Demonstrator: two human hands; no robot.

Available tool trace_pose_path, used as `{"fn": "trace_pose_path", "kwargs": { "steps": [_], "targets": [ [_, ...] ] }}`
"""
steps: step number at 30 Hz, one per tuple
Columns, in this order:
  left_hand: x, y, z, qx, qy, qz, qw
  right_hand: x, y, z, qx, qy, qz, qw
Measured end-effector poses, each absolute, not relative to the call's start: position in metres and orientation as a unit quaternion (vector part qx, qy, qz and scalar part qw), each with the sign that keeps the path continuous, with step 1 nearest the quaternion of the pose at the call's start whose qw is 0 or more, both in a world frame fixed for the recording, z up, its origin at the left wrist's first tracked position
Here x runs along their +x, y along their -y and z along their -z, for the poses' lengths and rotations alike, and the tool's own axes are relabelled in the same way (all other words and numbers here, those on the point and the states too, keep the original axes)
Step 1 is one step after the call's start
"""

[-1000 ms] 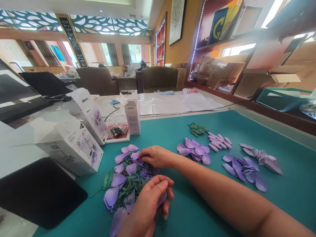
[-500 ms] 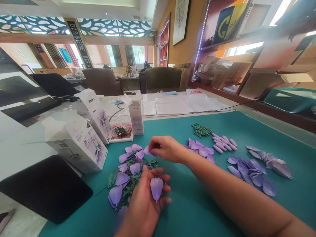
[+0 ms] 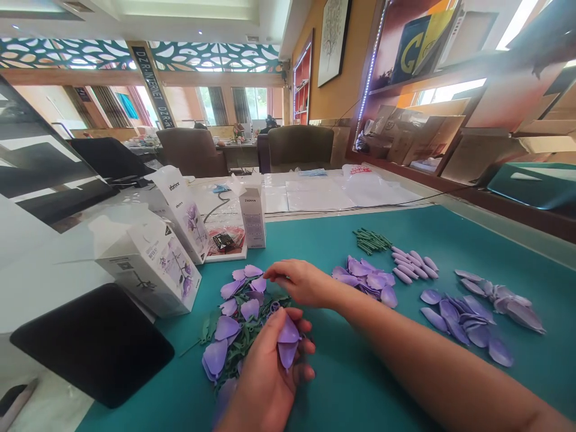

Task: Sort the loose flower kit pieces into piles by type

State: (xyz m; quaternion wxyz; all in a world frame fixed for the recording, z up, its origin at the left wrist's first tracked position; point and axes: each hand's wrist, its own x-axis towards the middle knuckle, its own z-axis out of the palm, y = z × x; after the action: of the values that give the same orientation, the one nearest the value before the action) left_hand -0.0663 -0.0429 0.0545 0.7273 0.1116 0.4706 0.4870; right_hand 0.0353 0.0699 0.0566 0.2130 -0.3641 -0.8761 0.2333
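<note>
The left hand point(image 3: 274, 363) is cupped palm up, fingers curled around overlapping lilac petals point(image 3: 288, 341), their long axis running near to far, narrow tips pointing toward the wearer. Past it lies a mixed pile point(image 3: 240, 321) of lilac and green pieces; at its far right edge the right hand point(image 3: 299, 283) is half-curled, though whether it pinches anything I cannot tell. Left stand flower-printed boxes point(image 3: 157, 270), one lettered upside down. Beyond, a shallow tray point(image 3: 233, 257) holds a black part point(image 3: 224, 241). A shelf bag point(image 3: 411, 51) shows "G"; a far post point(image 3: 150, 84) reads "DZR-INTERNET".
</note>
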Motion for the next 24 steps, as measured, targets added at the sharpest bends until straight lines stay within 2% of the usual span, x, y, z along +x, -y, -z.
{"fn": "trace_pose_path", "kwargs": {
  "steps": [6, 13, 24],
  "targets": [
    [-0.065, 0.046, -0.055, 0.126, -0.481, -0.476, 0.726, 0.021, -0.078, -0.017, -0.385, 0.898, -0.146, 0.158],
    [-0.065, 0.048, -0.051, 0.155, -0.471, -0.479, 0.724, 0.020, -0.082, -0.003, -0.379, 0.908, -0.101, 0.144],
    [-0.065, 0.049, -0.052, 0.192, -0.467, -0.458, 0.732, 0.024, -0.084, -0.021, -0.427, 0.847, -0.221, 0.227]
  ]
}}
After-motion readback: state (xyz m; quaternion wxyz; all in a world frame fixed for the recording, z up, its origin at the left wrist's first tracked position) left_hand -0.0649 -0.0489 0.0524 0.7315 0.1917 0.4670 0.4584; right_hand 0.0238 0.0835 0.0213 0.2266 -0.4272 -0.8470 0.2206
